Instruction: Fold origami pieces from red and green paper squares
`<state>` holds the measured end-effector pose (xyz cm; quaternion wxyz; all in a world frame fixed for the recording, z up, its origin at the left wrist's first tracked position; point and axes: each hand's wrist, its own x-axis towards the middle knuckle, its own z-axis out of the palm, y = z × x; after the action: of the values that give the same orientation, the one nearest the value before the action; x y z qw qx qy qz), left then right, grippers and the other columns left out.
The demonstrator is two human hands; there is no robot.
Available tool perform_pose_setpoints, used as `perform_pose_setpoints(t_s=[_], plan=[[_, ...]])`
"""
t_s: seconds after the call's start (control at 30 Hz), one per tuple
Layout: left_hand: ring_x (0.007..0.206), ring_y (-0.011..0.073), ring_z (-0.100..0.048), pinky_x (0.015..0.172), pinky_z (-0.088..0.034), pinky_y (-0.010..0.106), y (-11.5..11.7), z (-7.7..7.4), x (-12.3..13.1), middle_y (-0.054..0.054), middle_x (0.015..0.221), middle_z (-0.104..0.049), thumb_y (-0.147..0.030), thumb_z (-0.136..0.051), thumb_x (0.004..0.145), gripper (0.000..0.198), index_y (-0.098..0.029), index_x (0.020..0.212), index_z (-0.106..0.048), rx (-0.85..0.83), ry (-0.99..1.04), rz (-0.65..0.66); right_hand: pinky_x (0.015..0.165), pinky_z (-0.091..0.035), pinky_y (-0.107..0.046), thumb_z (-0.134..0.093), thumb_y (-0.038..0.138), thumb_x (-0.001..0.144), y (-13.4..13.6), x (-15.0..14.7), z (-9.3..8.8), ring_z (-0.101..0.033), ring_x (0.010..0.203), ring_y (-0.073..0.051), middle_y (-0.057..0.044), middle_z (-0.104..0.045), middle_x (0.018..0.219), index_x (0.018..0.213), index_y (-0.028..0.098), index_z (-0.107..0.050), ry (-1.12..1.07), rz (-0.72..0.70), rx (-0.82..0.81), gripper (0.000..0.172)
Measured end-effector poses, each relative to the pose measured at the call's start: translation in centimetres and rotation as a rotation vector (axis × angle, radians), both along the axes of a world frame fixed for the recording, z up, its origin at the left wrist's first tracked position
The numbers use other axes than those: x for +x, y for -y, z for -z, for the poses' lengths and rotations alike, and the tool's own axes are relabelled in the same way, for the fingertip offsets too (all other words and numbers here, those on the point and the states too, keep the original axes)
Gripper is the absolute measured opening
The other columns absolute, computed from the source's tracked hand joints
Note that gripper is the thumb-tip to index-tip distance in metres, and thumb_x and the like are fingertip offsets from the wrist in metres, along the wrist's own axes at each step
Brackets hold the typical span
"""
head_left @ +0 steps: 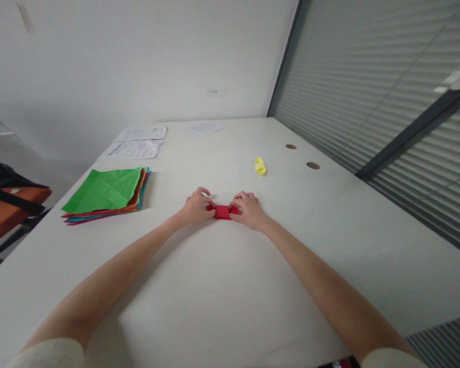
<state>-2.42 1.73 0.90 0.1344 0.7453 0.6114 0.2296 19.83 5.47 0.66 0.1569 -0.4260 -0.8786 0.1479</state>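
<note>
A small strip of folded red paper (222, 212) lies on the white table in front of me. My left hand (197, 207) grips its left end, thumb and fingers closed on it. At the opposite end my right hand (249, 209) pinches the same paper between thumb and forefinger. The fingers cover both ends, so only the middle of the strip shows fully. Beyond my right hand sits a small folded yellow paper piece (260, 166), shaped like a little boat and touched by neither hand.
A stack of coloured paper sheets, green (105, 190) on top, lies at the left. Printed sheets (136, 148) rest farther back. Two round holes (313, 165) pierce the table (222, 286) near the blinds (368, 92). An orange chair (11, 212) stands at the left.
</note>
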Motion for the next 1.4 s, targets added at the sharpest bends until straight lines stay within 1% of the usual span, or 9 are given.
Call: perform_pose_setpoints(t_s=[0.07, 0.17, 0.27, 0.37, 0.63, 0.87, 1.1, 1.27, 1.4], plan=[[0.104, 0.0222, -0.06, 0.096, -0.044, 0.042, 0.3, -0.2, 0.3, 0.008, 0.114, -0.059, -0.029, -0.064, 0.078, 0.019, -0.022, 0.093, -0.073, 0.118, 0.022, 0.041, 0.094, -0.036, -0.047, -0.069, 0.036, 0.079, 0.0, 0.0, 0.0, -0.044, 0.112, -0.03, -0.007, -0.055, 0.116, 0.096, 0.026, -0.07, 0.001, -0.001, 0.001, 0.02], [0.107, 0.022, -0.06, 0.099, -0.041, 0.041, 1.0, -0.6, 0.9, 0.009, 0.114, -0.065, -0.03, -0.057, 0.087, 0.025, -0.022, 0.107, -0.068, 0.279, -0.055, 0.254, 0.094, -0.036, -0.046, -0.069, 0.036, 0.079, 0.0, 0.0, 0.0, -0.044, 0.111, -0.029, -0.007, -0.055, 0.116, 0.096, 0.026, -0.07, 0.012, 0.002, 0.01, 0.02], [0.106, 0.0202, -0.061, 0.097, -0.041, 0.038, 1.5, -0.6, 1.4, 0.009, 0.117, -0.066, -0.03, -0.047, 0.094, 0.029, -0.022, 0.115, -0.065, 0.294, -0.137, 0.445, 0.094, -0.037, -0.045, -0.07, 0.038, 0.079, 0.0, 0.0, -0.1, -0.044, 0.112, -0.029, -0.007, -0.055, 0.115, 0.097, 0.026, -0.07, 0.017, -0.001, 0.017, 0.022], [0.109, 0.0212, -0.059, 0.097, -0.041, 0.038, 1.6, -0.4, 1.5, 0.009, 0.12, -0.065, -0.031, -0.045, 0.096, 0.032, -0.023, 0.122, -0.062, 0.278, -0.176, 0.502, 0.094, -0.037, -0.046, -0.071, 0.041, 0.079, 0.0, -0.1, -0.1, -0.044, 0.112, -0.03, -0.008, -0.056, 0.115, 0.097, 0.025, -0.07, 0.018, -0.001, 0.014, 0.025], [0.111, 0.0228, -0.056, 0.097, -0.041, 0.04, 1.6, 0.0, 1.4, 0.01, 0.122, -0.063, -0.03, -0.045, 0.095, 0.037, -0.023, 0.13, -0.057, 0.266, -0.212, 0.509, 0.095, -0.038, -0.045, -0.071, 0.041, 0.079, 0.0, 0.0, -0.2, -0.044, 0.112, -0.03, -0.008, -0.057, 0.115, 0.099, 0.024, -0.07, 0.003, -0.014, 0.003, 0.026], [0.112, 0.0231, -0.056, 0.098, -0.042, 0.04, 1.8, -0.3, 1.5, 0.009, 0.124, -0.063, -0.033, -0.049, 0.094, 0.034, -0.025, 0.125, -0.061, 0.265, -0.172, 0.498, 0.095, -0.038, -0.046, -0.071, 0.042, 0.078, 0.0, -0.1, -0.3, -0.045, 0.112, -0.03, -0.008, -0.057, 0.116, 0.096, 0.025, -0.07, 0.004, -0.013, 0.001, 0.025], [0.1, 0.021, -0.064, 0.09, -0.048, 0.04, 0.8, 0.8, 0.5, 0.01, 0.109, -0.07, -0.031, -0.05, 0.093, 0.03, -0.021, 0.114, -0.068, 0.35, 0.03, 0.316, 0.095, -0.037, -0.046, -0.07, 0.037, 0.079, -0.1, 0.0, 0.0, -0.045, 0.112, -0.029, -0.007, -0.057, 0.114, 0.094, 0.026, -0.07, -0.014, -0.022, -0.006, 0.019], [0.122, 0.0246, -0.056, 0.101, -0.04, 0.044, 1.0, 0.3, 0.4, 0.009, 0.129, -0.064, -0.035, -0.045, 0.095, 0.038, -0.024, 0.129, -0.059, 0.253, -0.162, 0.375, 0.095, -0.037, -0.046, -0.07, 0.039, 0.079, -0.2, 0.1, 0.1, -0.045, 0.111, -0.029, -0.007, -0.057, 0.114, 0.097, 0.026, -0.069, -0.024, -0.021, -0.02, 0.022], [0.124, 0.027, -0.054, 0.105, -0.036, 0.047, 1.3, -0.3, -0.1, 0.01, 0.13, -0.062, -0.043, -0.049, 0.093, 0.041, -0.025, 0.128, -0.059, 0.257, -0.258, 0.367, 0.095, -0.037, -0.045, -0.071, 0.038, 0.078, -0.2, 0.0, 0.1, -0.045, 0.112, -0.029, -0.007, -0.057, 0.113, 0.095, 0.026, -0.069, -0.022, -0.02, -0.027, 0.021]])
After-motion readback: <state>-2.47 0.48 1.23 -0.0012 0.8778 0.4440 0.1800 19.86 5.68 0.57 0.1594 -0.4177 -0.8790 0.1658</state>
